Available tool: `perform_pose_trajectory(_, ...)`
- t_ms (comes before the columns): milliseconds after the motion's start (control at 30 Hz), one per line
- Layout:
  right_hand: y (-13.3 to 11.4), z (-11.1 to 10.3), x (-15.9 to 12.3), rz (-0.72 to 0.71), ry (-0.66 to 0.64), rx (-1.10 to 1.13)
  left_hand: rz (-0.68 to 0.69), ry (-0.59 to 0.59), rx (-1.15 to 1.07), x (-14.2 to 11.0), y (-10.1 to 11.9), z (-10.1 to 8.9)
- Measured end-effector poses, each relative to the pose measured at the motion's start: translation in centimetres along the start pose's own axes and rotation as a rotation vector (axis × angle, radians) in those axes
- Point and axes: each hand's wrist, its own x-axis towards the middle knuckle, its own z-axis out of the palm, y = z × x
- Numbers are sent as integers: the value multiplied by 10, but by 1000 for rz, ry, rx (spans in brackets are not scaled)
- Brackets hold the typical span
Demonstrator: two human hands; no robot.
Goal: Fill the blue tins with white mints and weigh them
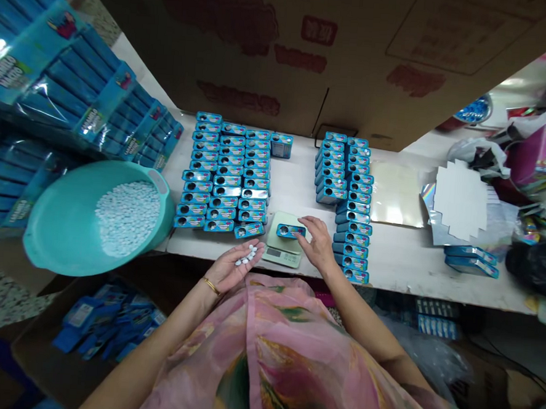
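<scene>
My left hand (234, 269) is palm up near the table's front edge, fingers slightly curled. Several small white tablets (250, 256) rest in it, toward the fingertips. My right hand (317, 244) is at the right end of a small blue tin (290, 231), with thumb and fingers on either side of that end. The tin lies on the pale platform of a digital kitchen scale (281, 256); its display is too small to read. To the left stand rows of similar blue tins (222, 201), and another double column of tins (352, 228) stands to the right.
A turquoise tub (45, 215) of white tablets stands at the left, below stacked blue packs (72, 87). A large cardboard box (356, 61) walls off the back. At the right lie a clear sheet (398, 193), white card cut-outs (460, 203) and two blue packs (470, 261).
</scene>
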Motion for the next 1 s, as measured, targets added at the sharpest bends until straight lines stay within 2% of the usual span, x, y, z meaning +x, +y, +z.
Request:
perform_pose_trajectory(67, -15, 2, 2, -75, -67, 32, -26, -57, 25, -1, -1, 5)
perform_pose_trajectory(233, -48, 23, -1, -305, -385, -38, -11, -180, 83, 0, -7, 16)
perform_pose_trajectory(300, -51, 30, -3, -326, -452, -109, -19, -203, 108, 3, -9, 19)
perform_pose_trajectory(367, -47, 32, -3, -309, -464, -149, -38, -201, 131, 6, -9, 23)
perform_pose_trajectory(467, -36, 28, 0, -253, -409, -130, -45, -203, 160, 12, -9, 30)
perform_pose_trajectory(633, -16, 22, 9, -101, -244, 35, -45, -180, 153, 18, -5, 35)
perform_pose_trajectory(833, -5, 23, 15, -49, -182, 36, -9, -124, 109, 19, -4, 24)
perform_pose_trajectory(1000, -4, 7, 10, -15, -18, 103, 33, -64, 28, 9, 6, 8)
